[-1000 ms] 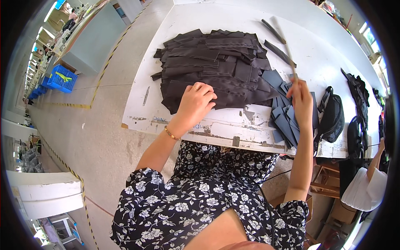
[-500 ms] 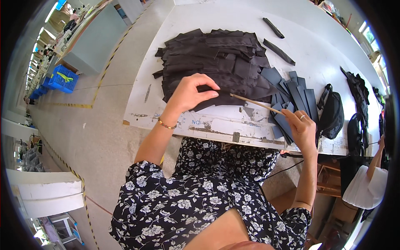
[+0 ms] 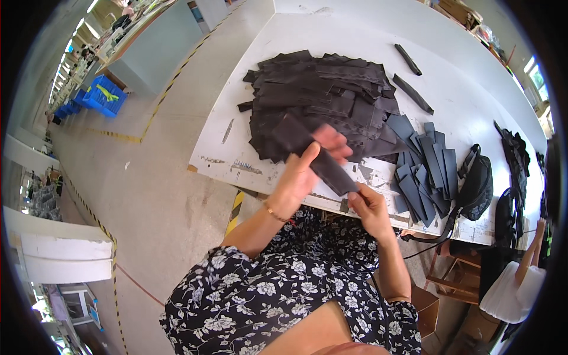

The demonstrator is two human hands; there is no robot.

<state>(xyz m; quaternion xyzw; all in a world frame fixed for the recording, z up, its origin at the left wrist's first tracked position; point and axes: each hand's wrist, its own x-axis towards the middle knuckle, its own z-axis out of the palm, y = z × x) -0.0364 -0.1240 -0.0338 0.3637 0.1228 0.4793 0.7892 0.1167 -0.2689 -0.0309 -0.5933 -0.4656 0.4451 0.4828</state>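
Observation:
A flat black fabric strip (image 3: 333, 171) lies slantwise across my left hand (image 3: 300, 174), whose thumb presses on it from above while the blurred fingers curve round behind. My right hand (image 3: 374, 214) pinches the strip's near end between thumb and fingers. I cannot make out a stick in either hand. Just beyond my hands, a wide heap of black fabric strips (image 3: 319, 89) covers much of the white table (image 3: 220, 142). Stiff dark grey-blue strips (image 3: 435, 160) are spread in a loose pile to the right of the heap.
Two narrow black pieces (image 3: 413, 93) lie toward the back right. A black mesh bag (image 3: 476, 183) rests at the table's right, with more black items beyond it. Another person's white sleeve (image 3: 513, 293) shows at lower right. A blue crate (image 3: 105, 97) stands on the floor at left.
Half a second ago my right hand held a thin stick near a dark piece in my left hand. Now the stick is out of sight, and both hands grip the black strip closer to me.

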